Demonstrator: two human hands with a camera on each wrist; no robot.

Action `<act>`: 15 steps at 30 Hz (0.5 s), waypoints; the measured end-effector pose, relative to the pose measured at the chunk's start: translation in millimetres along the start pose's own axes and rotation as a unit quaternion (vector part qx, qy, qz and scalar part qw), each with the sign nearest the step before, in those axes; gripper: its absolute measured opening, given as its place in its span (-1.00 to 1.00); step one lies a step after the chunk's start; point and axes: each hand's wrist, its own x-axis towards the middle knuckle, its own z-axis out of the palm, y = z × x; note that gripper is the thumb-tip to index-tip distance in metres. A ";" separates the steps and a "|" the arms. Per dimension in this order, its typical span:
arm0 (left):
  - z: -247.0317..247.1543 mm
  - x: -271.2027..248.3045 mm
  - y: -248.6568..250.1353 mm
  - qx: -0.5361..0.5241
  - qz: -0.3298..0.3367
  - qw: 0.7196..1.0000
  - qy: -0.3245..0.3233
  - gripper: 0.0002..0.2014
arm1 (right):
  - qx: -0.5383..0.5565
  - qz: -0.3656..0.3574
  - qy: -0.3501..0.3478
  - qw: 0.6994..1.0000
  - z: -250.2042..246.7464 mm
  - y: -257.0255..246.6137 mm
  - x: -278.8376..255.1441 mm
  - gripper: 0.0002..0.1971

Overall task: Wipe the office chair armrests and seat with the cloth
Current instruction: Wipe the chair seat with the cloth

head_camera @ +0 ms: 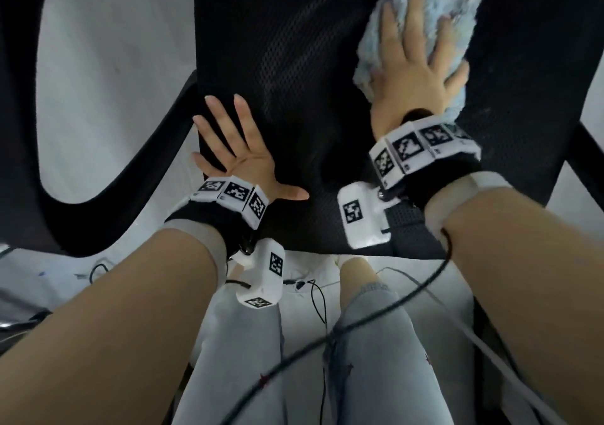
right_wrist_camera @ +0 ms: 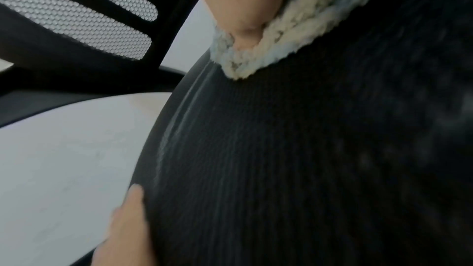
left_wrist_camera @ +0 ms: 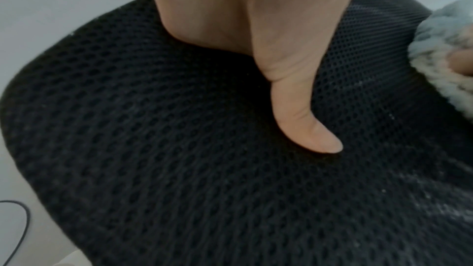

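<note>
A black mesh chair seat [head_camera: 287,81] fills the upper middle of the head view. My right hand [head_camera: 421,64] lies flat, fingers spread, pressing a fluffy light-blue cloth [head_camera: 457,22] onto the seat's far right part. My left hand [head_camera: 238,150] rests flat with straight spread fingers on the seat's left front edge, holding nothing. In the left wrist view its thumb [left_wrist_camera: 304,120] lies on the mesh seat [left_wrist_camera: 179,149] and the cloth [left_wrist_camera: 445,52] shows at the right. The right wrist view is blurred: cloth [right_wrist_camera: 279,33] under my hand on the seat [right_wrist_camera: 307,159].
The curved black left armrest [head_camera: 108,176] loops beside the seat; the right armrest [head_camera: 588,150] shows at the edge. The mesh backrest [right_wrist_camera: 76,17] stands behind. White floor [head_camera: 108,48] lies below. Cables [head_camera: 376,320] hang over my legs in light jeans [head_camera: 376,359].
</note>
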 end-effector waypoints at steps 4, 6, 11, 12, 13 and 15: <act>-0.6 -0.2 1.8 -0.006 -0.007 1.000 -0.009 0.51 | 0.003 -0.153 -0.089 0.984 24.3 -26.0 -49.5 -0.31; -1.2 -0.3 1.8 -0.013 -0.004 1.000 -0.001 0.51 | -0.063 -0.269 -0.119 0.954 29.0 -18.4 -63.7 -0.37; 0.3 0.1 1.9 0.011 -0.007 1.000 0.001 0.54 | -0.040 -0.088 -0.058 0.994 11.2 -2.6 -7.8 -0.29; 0.9 0.4 2.0 0.015 -0.007 1.000 0.007 0.54 | -0.017 -0.044 -0.024 0.999 10.8 -8.5 -3.3 -0.26; 1.5 0.9 1.9 0.014 -0.009 1.000 0.008 0.53 | -0.003 -0.027 -0.006 1.000 12.4 -16.0 -5.7 -0.24; 1.1 0.9 1.7 0.002 -0.011 1.000 0.005 0.52 | 0.013 -0.076 -0.042 0.996 19.8 -28.7 -24.2 -0.21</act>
